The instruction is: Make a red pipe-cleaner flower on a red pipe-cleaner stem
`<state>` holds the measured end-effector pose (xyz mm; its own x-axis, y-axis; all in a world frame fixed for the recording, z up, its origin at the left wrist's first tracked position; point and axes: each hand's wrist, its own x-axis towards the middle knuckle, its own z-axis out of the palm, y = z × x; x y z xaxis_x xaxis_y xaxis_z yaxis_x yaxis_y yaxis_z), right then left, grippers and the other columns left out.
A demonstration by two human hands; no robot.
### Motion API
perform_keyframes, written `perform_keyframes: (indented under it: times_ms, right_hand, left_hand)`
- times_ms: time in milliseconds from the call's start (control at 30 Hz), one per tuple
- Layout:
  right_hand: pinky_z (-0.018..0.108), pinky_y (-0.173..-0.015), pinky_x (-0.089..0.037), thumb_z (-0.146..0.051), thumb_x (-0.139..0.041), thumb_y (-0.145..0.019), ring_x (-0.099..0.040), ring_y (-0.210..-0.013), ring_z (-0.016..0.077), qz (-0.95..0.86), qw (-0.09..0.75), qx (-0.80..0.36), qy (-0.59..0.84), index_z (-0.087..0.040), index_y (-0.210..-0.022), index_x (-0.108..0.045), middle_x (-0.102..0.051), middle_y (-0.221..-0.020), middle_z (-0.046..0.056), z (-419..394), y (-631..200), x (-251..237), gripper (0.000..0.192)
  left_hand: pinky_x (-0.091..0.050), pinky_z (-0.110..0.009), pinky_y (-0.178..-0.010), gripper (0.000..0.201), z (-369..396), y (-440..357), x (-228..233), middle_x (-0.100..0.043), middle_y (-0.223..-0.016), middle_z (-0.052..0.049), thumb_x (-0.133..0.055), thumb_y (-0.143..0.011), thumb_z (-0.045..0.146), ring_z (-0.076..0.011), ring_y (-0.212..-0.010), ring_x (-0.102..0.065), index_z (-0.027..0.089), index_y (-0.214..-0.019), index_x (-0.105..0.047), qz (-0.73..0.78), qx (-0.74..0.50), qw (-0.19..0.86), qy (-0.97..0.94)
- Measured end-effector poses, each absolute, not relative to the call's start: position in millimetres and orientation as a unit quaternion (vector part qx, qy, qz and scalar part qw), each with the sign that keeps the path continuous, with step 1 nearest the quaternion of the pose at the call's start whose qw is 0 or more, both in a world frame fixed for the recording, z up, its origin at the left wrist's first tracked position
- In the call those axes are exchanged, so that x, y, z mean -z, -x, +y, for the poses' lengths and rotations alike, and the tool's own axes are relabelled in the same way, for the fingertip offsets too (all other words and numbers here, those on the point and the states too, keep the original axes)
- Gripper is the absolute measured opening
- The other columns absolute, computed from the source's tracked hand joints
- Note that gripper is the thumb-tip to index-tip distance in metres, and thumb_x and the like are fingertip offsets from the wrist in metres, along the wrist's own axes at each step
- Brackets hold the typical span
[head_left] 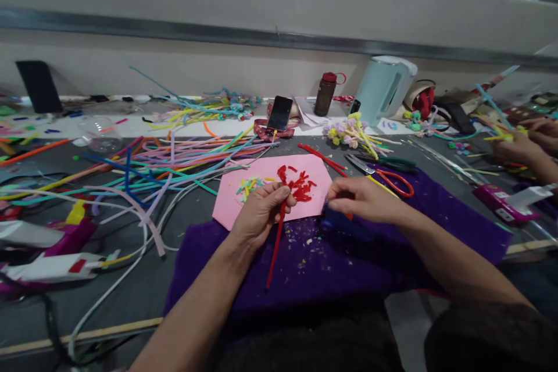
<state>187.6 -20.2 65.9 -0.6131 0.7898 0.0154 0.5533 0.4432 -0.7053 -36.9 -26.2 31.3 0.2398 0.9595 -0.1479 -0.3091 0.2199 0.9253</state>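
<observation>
My left hand (264, 212) is closed, pinching a red pipe cleaner (274, 253) that slants down over the purple cloth (209, 267). Behind it lies a pink sheet (226, 203) bearing short red pieces (304, 187) and yellow, green and white snippets (249, 188). To the right, my right hand (361, 197) is closed with its fingertips together near the sheet's right edge. Something dark blue (344, 224) shows just beneath it, blurred; I cannot tell whether the hand holds it. Beyond that hand rest red-handled scissors (394, 182).
Loose pipe cleaners (174, 154) spread across the left. Glue guns (65, 267) with cables sit at lower left; another glue gun (505, 203) lies right. A phone (280, 113), a bottle (325, 96) and a kettle (383, 90) stand behind. Another person's hands (518, 148) are at far right.
</observation>
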Motion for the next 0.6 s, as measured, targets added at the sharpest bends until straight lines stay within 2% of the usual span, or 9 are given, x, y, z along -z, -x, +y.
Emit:
perform_keyframes:
  times_ms: [67,133,200,300,433,500,600]
  right_hand:
    - [0.026,-0.06,-0.038,-0.041,-0.054,-0.077,-0.054,-0.069,0.0146,-0.853,0.119,-0.185,0.473,-0.017,-0.088,-0.057,-0.059,-0.078,0.003,-38,-205,-58,0.027]
    - [0.028,-0.064,-0.038,-0.048,-0.055,-0.074,-0.055,-0.076,0.0195,-0.852,0.07,-0.085,0.512,-0.016,-0.089,-0.057,-0.059,-0.084,0.007,-52,-216,-45,0.035]
    - [0.03,-0.065,-0.038,-0.05,-0.055,-0.073,-0.055,-0.08,0.0218,-0.85,0.044,-0.045,0.524,-0.016,-0.089,-0.057,-0.058,-0.088,0.009,-60,-219,-33,0.037]
    - [0.03,-0.067,-0.038,-0.042,-0.054,-0.073,-0.055,-0.082,0.0221,-0.852,0.048,-0.044,0.52,-0.016,-0.094,-0.057,-0.058,-0.089,0.009,-60,-216,-23,0.033]
    - [0.028,-0.063,-0.038,-0.031,-0.055,-0.069,-0.054,-0.073,0.0181,-0.816,0.11,-0.152,0.546,-0.017,-0.09,-0.058,-0.059,-0.083,0.005,-49,-221,-22,0.025]
    - [0.027,-0.061,-0.038,-0.031,-0.055,-0.069,-0.053,-0.069,0.0165,-0.782,0.168,-0.261,0.541,-0.017,-0.088,-0.057,-0.059,-0.078,0.002,-43,-231,-22,0.023]
    - [0.027,-0.059,-0.041,-0.032,-0.053,-0.069,-0.053,-0.07,0.0175,-0.695,0.299,-0.449,0.476,-0.017,-0.096,-0.057,-0.059,-0.077,0.003,-41,-244,-22,0.031]
  left_hand:
    - [-0.026,-0.012,-0.035,0.021,-27,36,-30,-0.058,-0.058,0.001,-0.064,-0.069,0.031,-0.0021,-0.043,-0.044,0.012,-0.067,-0.054,0.383,-0.464,0.687,-0.408]
    - [-0.026,-0.012,-0.035,0.022,-27,34,-27,-0.058,-0.06,0.0,-0.064,-0.069,0.031,-0.0026,-0.044,-0.045,0.012,-0.068,-0.054,0.368,-0.452,0.704,-0.405]
    - [-0.027,-0.012,-0.034,0.022,-27,32,-24,-0.059,-0.061,-0.001,-0.065,-0.068,0.032,-0.0034,-0.045,-0.047,0.012,-0.069,-0.055,0.36,-0.443,0.715,-0.404]
    - [-0.027,-0.012,-0.034,0.023,-27,30,-20,-0.059,-0.061,-0.001,-0.065,-0.068,0.032,-0.0039,-0.046,-0.048,0.012,-0.069,-0.055,0.366,-0.445,0.711,-0.404]
    - [-0.026,-0.012,-0.033,0.023,-27,30,-19,-0.059,-0.061,-0.001,-0.064,-0.069,0.033,-0.0031,-0.044,-0.047,0.012,-0.069,-0.054,0.376,-0.448,0.702,-0.407]
    - [-0.026,-0.013,-0.033,0.023,-26,30,-19,-0.059,-0.061,0.0,-0.065,-0.069,0.033,-0.003,-0.045,-0.047,0.012,-0.069,-0.054,0.379,-0.448,0.702,-0.404]
    - [-0.025,-0.013,-0.033,0.023,-27,30,-20,-0.059,-0.061,0.0,-0.065,-0.069,0.033,-0.003,-0.045,-0.048,0.012,-0.07,-0.054,0.378,-0.447,0.707,-0.396]
